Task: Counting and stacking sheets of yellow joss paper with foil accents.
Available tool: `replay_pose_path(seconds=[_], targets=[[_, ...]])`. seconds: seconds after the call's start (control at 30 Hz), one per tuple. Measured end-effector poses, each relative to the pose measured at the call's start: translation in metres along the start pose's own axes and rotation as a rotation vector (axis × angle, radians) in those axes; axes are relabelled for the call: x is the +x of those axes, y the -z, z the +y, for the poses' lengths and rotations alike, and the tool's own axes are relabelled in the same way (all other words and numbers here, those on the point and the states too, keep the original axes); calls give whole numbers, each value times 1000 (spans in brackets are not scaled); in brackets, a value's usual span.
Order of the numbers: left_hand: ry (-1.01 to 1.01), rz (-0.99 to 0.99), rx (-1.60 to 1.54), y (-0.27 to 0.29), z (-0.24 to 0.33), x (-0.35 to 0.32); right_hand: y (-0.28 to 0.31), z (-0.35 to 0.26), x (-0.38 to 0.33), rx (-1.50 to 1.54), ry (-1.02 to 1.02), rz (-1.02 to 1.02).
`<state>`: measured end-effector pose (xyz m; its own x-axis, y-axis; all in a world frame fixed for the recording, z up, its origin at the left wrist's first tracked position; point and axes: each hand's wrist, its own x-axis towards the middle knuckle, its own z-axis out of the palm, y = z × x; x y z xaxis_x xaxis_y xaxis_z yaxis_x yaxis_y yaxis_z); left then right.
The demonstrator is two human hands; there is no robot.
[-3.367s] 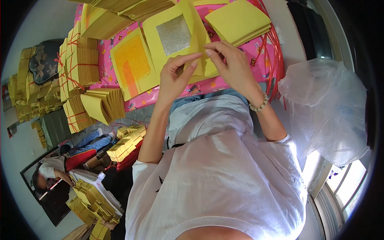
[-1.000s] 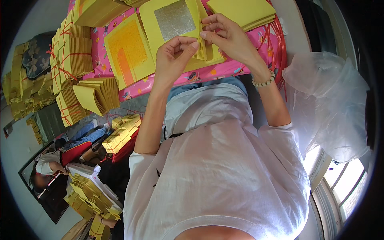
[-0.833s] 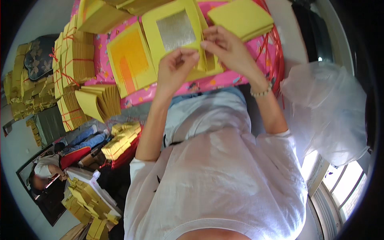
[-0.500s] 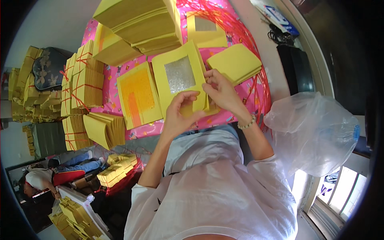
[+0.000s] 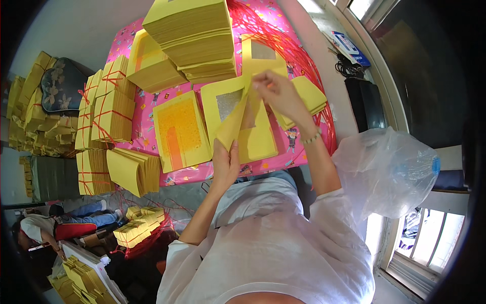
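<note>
We are looking down on a pink patterned tablecloth covering the work surface, with a tall stack of plain yellow paper sheets sitting at its far end. A crumpled clear plastic bag is lying off the table at our right side. Bundles of yellow paper tied with red string are standing along the left edge of the cloth (more bundles are piling up on the floor beyond).

In front of us a flat pile of yellow sheets with an orange printed square is lying just left of a pile of yellow sheets with a silver foil square.

We are lifting one thin yellow paper sheet off that foil pile; it is hanging tilted between both hands, above the pile. Our left hand is pinching its lower edge, thumb and fingers closing together on the paper. Our right hand is gripping its upper corner, fingertips pressing together on it. A small beaded bracelet is circling the right wrist.
</note>
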<state>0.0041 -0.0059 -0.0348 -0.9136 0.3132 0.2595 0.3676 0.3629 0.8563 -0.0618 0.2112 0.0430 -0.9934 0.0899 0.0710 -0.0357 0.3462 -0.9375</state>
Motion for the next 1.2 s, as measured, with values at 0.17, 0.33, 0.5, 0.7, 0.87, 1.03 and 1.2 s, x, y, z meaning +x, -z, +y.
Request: replay_pose_path(seconds=[0.17, 0.33, 0.5, 0.7, 0.87, 1.03, 1.2], targets=[[29, 112, -132, -6, -1, -2, 22, 44, 76, -373, 90, 256], [86, 146, -221, -1, 1, -6, 20, 99, 121, -750, -38, 61], [112, 151, -161, -2, 0, -9, -2, 95, 151, -814, -278, 39], [123, 134, -89, -3, 2, -9, -19, 89, 165, -851, -392, 74], [150, 131, -93, -4, 1, -10, -16, 94, 165, -819, -451, -34], [226, 138, -140, -3, 6, -9, -4, 108, 169, -729, -399, -74], [246, 150, -158, -6, 8, -9, 11, 136, 173, -632, -235, -74]])
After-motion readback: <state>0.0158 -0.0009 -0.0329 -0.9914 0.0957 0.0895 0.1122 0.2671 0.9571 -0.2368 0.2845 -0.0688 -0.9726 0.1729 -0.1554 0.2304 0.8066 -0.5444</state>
